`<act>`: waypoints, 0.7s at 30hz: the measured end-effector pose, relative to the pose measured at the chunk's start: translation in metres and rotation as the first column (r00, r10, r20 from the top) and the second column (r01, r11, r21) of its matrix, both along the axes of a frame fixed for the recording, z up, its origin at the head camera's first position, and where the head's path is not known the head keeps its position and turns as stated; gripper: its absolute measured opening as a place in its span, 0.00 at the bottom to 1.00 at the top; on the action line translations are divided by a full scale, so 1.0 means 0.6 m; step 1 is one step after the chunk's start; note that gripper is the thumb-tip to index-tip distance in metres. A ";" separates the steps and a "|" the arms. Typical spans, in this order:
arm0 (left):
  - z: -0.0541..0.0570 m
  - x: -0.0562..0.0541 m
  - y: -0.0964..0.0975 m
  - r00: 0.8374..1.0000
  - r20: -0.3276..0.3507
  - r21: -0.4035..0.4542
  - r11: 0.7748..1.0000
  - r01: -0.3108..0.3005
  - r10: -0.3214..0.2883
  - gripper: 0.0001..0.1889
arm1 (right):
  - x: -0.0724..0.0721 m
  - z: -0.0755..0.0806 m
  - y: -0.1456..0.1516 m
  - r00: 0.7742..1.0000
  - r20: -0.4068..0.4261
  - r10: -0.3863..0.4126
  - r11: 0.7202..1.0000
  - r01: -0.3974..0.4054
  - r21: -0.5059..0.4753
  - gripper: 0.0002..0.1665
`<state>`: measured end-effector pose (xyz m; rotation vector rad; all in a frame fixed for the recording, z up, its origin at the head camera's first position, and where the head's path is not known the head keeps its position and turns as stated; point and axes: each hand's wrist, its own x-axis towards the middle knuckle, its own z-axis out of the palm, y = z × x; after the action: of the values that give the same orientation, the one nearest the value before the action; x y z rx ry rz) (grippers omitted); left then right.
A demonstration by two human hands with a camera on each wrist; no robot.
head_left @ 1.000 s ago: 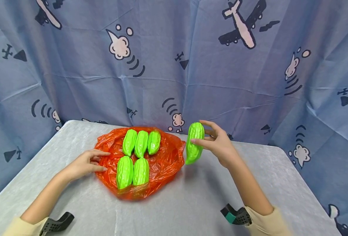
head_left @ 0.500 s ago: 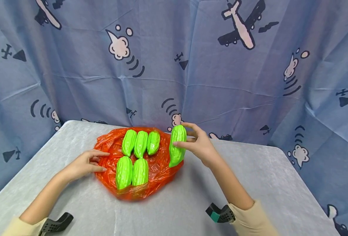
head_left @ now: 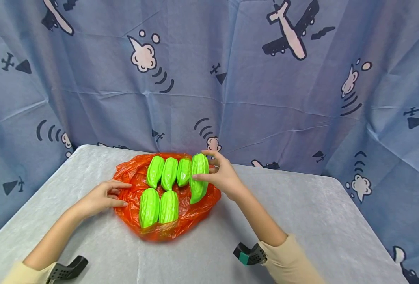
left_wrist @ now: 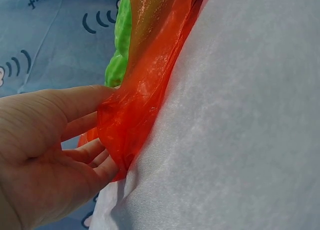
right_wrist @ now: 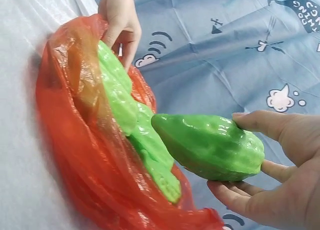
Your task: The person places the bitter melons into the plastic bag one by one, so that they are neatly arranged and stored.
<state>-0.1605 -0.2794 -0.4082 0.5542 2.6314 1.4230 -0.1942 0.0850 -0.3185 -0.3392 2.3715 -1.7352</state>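
Note:
My right hand (head_left: 223, 173) holds a bright green bitter melon (head_left: 199, 177) between thumb and fingers, over the right part of a red plastic bag (head_left: 202, 205). Its tapered tip (right_wrist: 162, 125) points toward the bag in the right wrist view, and it hangs apart from the others there. Several similar bitter melons lie in the bag in two rows; in the back row is one melon (head_left: 155, 171), in the front row another melon (head_left: 149, 207). At the bag's left edge, my left hand (head_left: 101, 199) grips the thin plastic (left_wrist: 130, 120), thumb and fingers around its rim.
The bag lies on a table with a pale grey cloth (head_left: 301, 221). A blue curtain (head_left: 202, 79) with airplane prints hangs close behind the table's back edge. Black wrist mounts (head_left: 250, 254) sit at both beige sleeves.
My right hand has carried the bitter melon leftward, from right of the bag to over it, close beside the back row. My left hand has stayed at the bag's edge.

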 end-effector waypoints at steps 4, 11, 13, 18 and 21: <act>-0.001 0.000 -0.001 1.000 -0.010 -0.011 1.000 0.003 -0.003 0.27 | -0.001 -0.007 -0.012 1.000 0.010 -0.008 1.000 0.007 0.016 0.44; -0.003 -0.001 -0.002 1.000 -0.012 -0.004 1.000 0.009 -0.009 0.27 | 0.000 -0.024 -0.029 1.000 0.017 0.001 1.000 -0.001 0.013 0.45; -0.003 -0.002 -0.002 1.000 -0.013 -0.005 1.000 0.008 -0.008 0.27 | 0.000 -0.030 -0.033 1.000 0.010 -0.004 0.999 0.004 0.032 0.45; -0.005 -0.003 -0.001 1.000 -0.012 -0.006 1.000 0.003 -0.003 0.27 | -0.002 -0.046 -0.041 1.000 -0.005 -0.023 0.996 0.023 0.084 0.45; -0.006 -0.003 -0.001 1.000 -0.014 0.000 1.000 0.003 -0.004 0.27 | -0.002 -0.053 -0.045 1.000 -0.003 -0.028 0.995 0.028 0.095 0.45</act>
<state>-0.1626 -0.2799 -0.4116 0.5704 2.6399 1.4228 -0.1953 0.0581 -0.3504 -0.2947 2.4614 -1.6265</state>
